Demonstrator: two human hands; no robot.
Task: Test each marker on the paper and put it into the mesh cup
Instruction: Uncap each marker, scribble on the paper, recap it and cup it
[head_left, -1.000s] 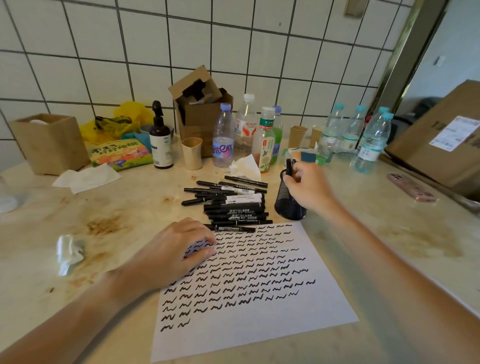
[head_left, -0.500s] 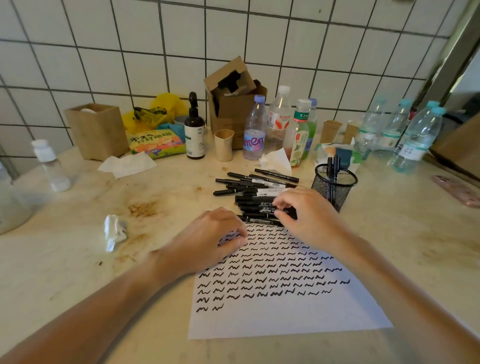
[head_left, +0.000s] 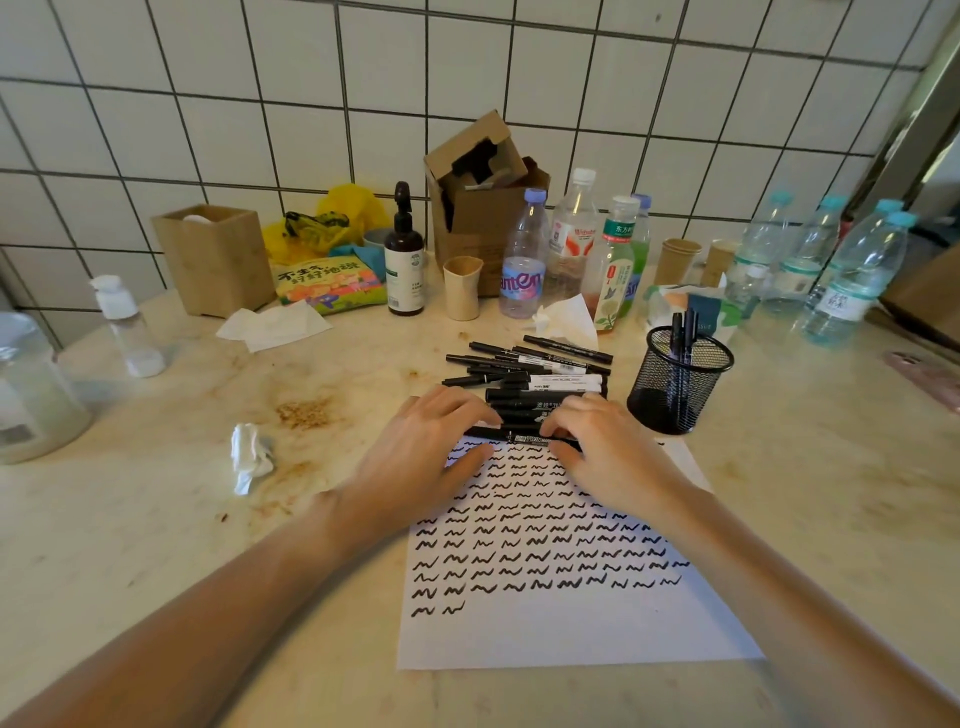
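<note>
Nearest marker (head_left: 522, 435): flat on the table (head_left: 156, 519) at the far edge of the paper (head_left: 571, 634), long axis running left to right, foremost of the pile (head_left: 530, 376). Pinched at both ends: left hand (head_left: 421, 457) on the left end, right hand (head_left: 608, 457) on the right end, fingers curled down over the barrel, thumbs (head_left: 470, 460) on the near side resting on the sheet. Both hands equally near, one per end; whether closed tight or just settling on it, cannot tell. Cap end not readable under the fingers.

Judged step: lifting this marker out to uncap it by pulling the ends apart along that axis.

Outward: paper covered in rows of black squiggles, last row short at bottom left, blank strip below. Cup (head_left: 675, 387) upright just right of the pile, beyond the right hand, a couple of markers already standing in it. Behind: bottles (head_left: 524, 254), a cardboard box (head_left: 483, 208), a crumpled tissue (head_left: 249, 454) well to the left.

Many markers left untested, by the look of the pile.
</note>
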